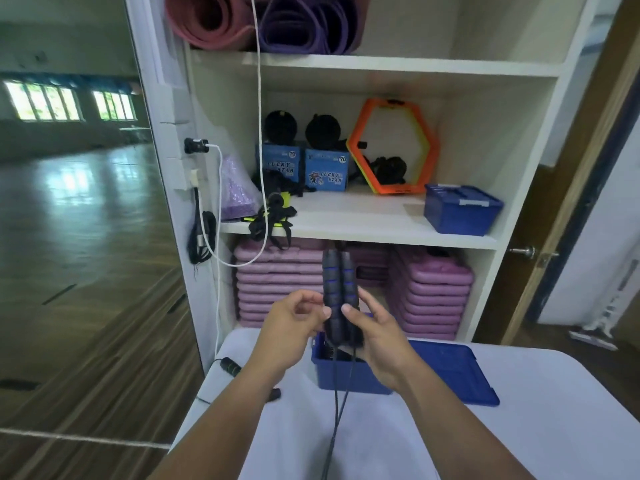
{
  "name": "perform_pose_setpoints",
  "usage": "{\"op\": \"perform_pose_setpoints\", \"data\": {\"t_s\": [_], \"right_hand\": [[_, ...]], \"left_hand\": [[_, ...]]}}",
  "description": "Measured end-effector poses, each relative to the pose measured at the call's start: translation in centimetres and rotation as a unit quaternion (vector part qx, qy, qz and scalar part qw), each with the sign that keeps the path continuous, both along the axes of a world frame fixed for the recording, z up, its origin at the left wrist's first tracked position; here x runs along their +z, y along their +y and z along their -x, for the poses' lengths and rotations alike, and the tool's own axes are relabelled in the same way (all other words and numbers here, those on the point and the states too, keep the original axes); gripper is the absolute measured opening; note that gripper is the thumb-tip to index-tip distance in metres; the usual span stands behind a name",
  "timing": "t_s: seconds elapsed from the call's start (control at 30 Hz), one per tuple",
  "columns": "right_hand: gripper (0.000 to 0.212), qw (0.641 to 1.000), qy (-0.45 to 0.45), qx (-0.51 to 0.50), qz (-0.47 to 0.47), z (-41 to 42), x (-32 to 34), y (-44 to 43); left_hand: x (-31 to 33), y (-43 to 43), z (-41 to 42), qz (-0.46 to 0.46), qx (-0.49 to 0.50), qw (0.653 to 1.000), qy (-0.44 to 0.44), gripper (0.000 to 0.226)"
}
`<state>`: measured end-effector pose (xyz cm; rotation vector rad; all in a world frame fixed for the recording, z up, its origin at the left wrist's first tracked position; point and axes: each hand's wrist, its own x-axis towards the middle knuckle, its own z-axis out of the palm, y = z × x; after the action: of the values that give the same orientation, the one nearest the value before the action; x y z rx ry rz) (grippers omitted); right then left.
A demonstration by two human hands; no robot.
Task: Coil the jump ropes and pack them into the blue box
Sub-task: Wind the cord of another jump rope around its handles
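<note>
Coiling stage, start of a rope. The two jump-rope handles (pixel 337 289) are held together, upright, directly above the blue box (pixel 349 379). They are gripped from the right by the right hand (pixel 379 341) and pinched from the left by the thumb and curled fingers of the left hand (pixel 294 320). The cord (pixel 335 420) is seen hanging uncoiled from the handles, passing in front of the box toward the viewer.

The next move is judged to call for one hand to be freed, so that the slack cord can be gathered into loops against the handles before anything is lowered in.

The box stands open on the white surface (pixel 519 438), and its lid (pixel 453 372) is laid flat just to its right. Dark contents are visible inside at the left rim, possibly a rope already packed. A further jump rope (pixel 230 367) lies unpacked on the surface to the left of the box. A second blue container (pixel 462 211), lidded, is kept on the shelf (pixel 363 220) above and behind the box.
</note>
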<state>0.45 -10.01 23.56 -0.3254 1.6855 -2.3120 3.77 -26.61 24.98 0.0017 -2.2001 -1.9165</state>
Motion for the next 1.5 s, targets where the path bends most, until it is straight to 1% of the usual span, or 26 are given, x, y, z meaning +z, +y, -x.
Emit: {"op": "perform_pose_setpoints", "data": {"t_s": [0.1, 0.23, 0.3, 0.33, 0.37, 0.4, 0.43, 0.47, 0.5, 0.53, 0.57, 0.6, 0.63, 0.67, 0.7, 0.77, 0.8, 0.9, 0.97, 1.0, 1.07, 1.13, 1.2, 1.27, 1.4, 1.5], "right_hand": [[0.053, 1.000, -0.001, 0.025, -0.010, -0.3, 0.6, 0.4], [0.053, 0.999, -0.001, 0.034, -0.009, -0.4, 1.1, 0.5], [0.051, 0.999, -0.006, 0.049, -0.020, -0.3, 1.6, 0.7], [0.050, 0.998, -0.008, 0.059, -0.036, -0.3, 1.9, 0.9], [0.050, 0.996, -0.011, 0.068, -0.058, -0.2, 2.2, 1.1], [0.050, 0.993, -0.012, 0.079, -0.083, -0.1, 2.4, 1.2], [0.049, 0.990, -0.010, 0.091, -0.111, -0.1, 2.7, 1.3], [0.047, 0.985, -0.008, 0.105, -0.138, 0.0, 2.9, 1.4], [0.044, 0.980, -0.009, 0.119, -0.161, 0.0, 3.2, 1.4], [0.043, 0.975, -0.012, 0.133, -0.178, 0.0, 3.3, 1.3], [0.041, 0.970, -0.014, 0.147, -0.193, -0.1, 3.5, 1.2], [0.041, 0.966, -0.016, 0.157, -0.206, -0.2, 3.6, 1.1], [0.040, 0.963, -0.018, 0.162, -0.215, -0.3, 3.6, 0.9], [0.041, 0.962, -0.021, 0.162, -0.219, -0.3, 3.4, 0.8], [0.041, 0.962, -0.026, 0.157, -0.220, -0.4, 3.3, 0.6], [0.039, 0.965, -0.037, 0.141, -0.216, -0.5, 2.7, 0.5], [0.036, 0.966, -0.044, 0.135, -0.215, -0.7, 2.4, 0.6], [0.022, 0.969, -0.063, 0.123, -0.206, -1.1, 1.5, 1.4], [0.019, 0.977, -0.066, 0.103, -0.177, -1.0, 1.0, 1.9], [0.019, 0.979, -0.056, 0.092, -0.171, -0.8, 0.9, 2.1], [0.017, 0.978, -0.013, 0.075, -0.196, -0.6, 1.1, 2.2], [0.015, 0.971, 0.025, 0.058, -0.231, -0.6, 1.4, 2.0], [0.012, 0.968, 0.037, 0.039, -0.244, -0.5, 1.5, 1.9], [0.012, 0.970, 0.039, 0.026, -0.240, -0.3, 1.6, 1.8], [0.016, 0.975, 0.048, 0.021, -0.218, 0.3, 1.8, 1.7], [0.020, 0.972, 0.066, 0.032, -0.223, 1.0, 2.3, 2.5]], "left_hand": [[0.7, 0.0, 0.3, 0.003, -0.011, 1.000, 0.005, 0.014], [1.8, -0.2, 0.4, 0.069, -0.030, 0.997, 0.016, 0.013], [2.5, -0.8, 0.5, 0.130, -0.012, 0.989, 0.067, 0.021], [2.9, -1.3, 0.7, 0.188, 0.007, 0.975, 0.118, 0.028], [3.4, -1.9, 1.0, 0.259, 0.013, 0.950, 0.172, 0.038], [4.0, -2.4, 1.2, 0.343, 0.000, 0.915, 0.212, 0.051], [4.6, -2.9, 1.6, 0.440, -0.027, 0.869, 0.225, 0.065], [5.1, -3.2, 2.1, 0.547, -0.054, 0.806, 0.219, 0.074], [5.3, -3.5, 2.7, 0.646, -0.077, 0.731, 0.205, 0.079], [5.3, -3.7, 3.2, 0.719, -0.093, 0.659, 0.200, 0.079], [5.1, -3.9, 3.8, 0.757, -0.106, 0.609, 0.211, 0.076], [4.9, -4.1, 4.2, 0.777, -0.117, 0.575, 0.228, 0.073], [4.7, -4.1, 4.5, 0.787, -0.123, 0.552, 0.247, 0.067], [4.5, -4.2, 4.8, 0.789, -0.124, 0.538, 0.268, 0.061], [4.4, -4.4, 5.0, 0.785, -0.119, 0.534, 0.291, 0.056], [4.1, -4.4, 5.1, 0.776, -0.115, 0.550, 0.287, 0.047], [4.1, -4.4, 5.0, 0.771, -0.114, 0.565, 0.270, 0.045], [4.1, -5.2, 4.5, 0.750, -0.096, 0.630, 0.180, 0.043], [3.7, -6.3, 4.5, 0.733, -0.083, 0.663, 0.128, 0.042], [3.3, -6.7, 4.6, 0.722, -0.081, 0.678, 0.111, 0.042], [2.1, -7.4, 4.7, 0.698, -0.088, 0.704, 0.096, 0.044], [1.0, -7.6, 4.7, 0.682, -0.093, 0.719, 0.098, 0.048], [0.3, -7.5, 4.5, 0.667, -0.079, 0.731, 0.117, 0.047], [0.1, -7.5, 4.5, 0.655, -0.057, 0.741, 0.137, 0.047], [0.0, -7.2, 4.3, 0.647, -0.022, 0.743, 0.169, 0.044], [0.6, -6.2, 4.1, 0.632, -0.010, 0.760, 0.149, 0.042]]}}
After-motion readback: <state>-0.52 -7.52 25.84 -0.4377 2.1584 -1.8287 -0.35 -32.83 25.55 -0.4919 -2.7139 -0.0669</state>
